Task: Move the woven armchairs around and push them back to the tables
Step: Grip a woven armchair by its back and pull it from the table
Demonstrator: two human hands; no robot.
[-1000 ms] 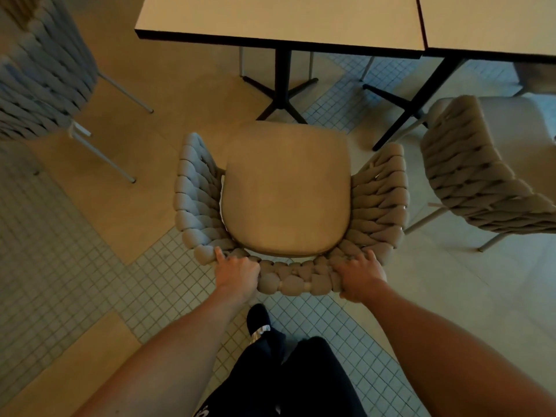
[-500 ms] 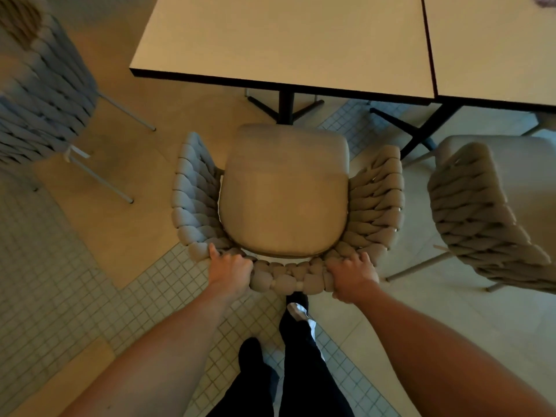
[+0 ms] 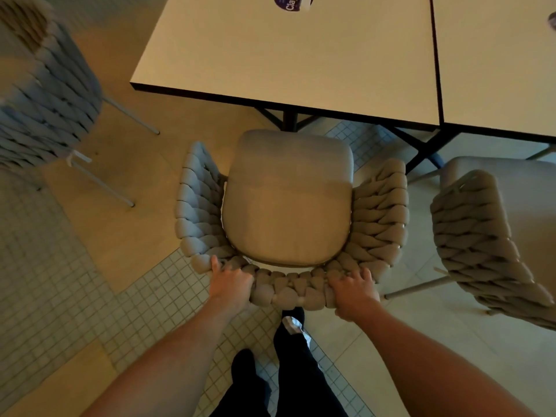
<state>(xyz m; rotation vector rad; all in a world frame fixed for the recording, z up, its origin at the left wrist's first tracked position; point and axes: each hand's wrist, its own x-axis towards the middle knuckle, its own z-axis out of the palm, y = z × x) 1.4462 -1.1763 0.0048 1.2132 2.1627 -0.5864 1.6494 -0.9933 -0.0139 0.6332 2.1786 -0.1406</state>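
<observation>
A woven armchair (image 3: 288, 206) with a beige seat cushion stands right in front of me, facing a cream table (image 3: 288, 55). The front of its seat sits just at the table's near edge. My left hand (image 3: 230, 284) grips the left part of the woven backrest top. My right hand (image 3: 355, 288) grips the right part of the same backrest, fingers curled over the weave. A second woven armchair (image 3: 487, 236) stands to the right, at the neighbouring table (image 3: 496, 61).
A third woven chair (image 3: 45, 100) with thin metal legs stands at the far left. The black table base (image 3: 290, 118) is under the table ahead of the seat. My legs and a shoe (image 3: 293, 323) are just behind the chair. A purple sticker (image 3: 290, 3) lies on the table.
Gripped by both hands, the chair has slid forward towards the table, its seat front now reaching the table edge. I have stepped forward behind it.
</observation>
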